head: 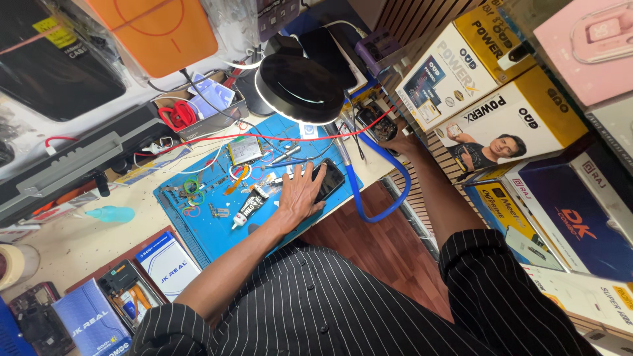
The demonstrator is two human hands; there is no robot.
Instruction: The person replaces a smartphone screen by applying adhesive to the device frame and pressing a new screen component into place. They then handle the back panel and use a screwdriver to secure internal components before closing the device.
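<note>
My left hand (300,196) lies flat, fingers spread, pinning the phone (328,179) on the blue mat (198,237). My right hand (400,142) reaches far off; its grip I cannot tell. Best press evenly, keeping the phone from sliding.

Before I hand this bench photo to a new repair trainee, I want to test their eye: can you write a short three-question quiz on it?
1. True or false: the left hand lies flat on the dark phone on the blue work mat.
2. Multiple choice: what hangs directly above the mat? A) a round black lamp B) a fan C) a monitor
3. Short answer: where does the right hand reach?

Key
1. True.
2. A.
3. Out past the right end of the table, near the stacked product boxes; whether it holds anything cannot be seen.
</note>
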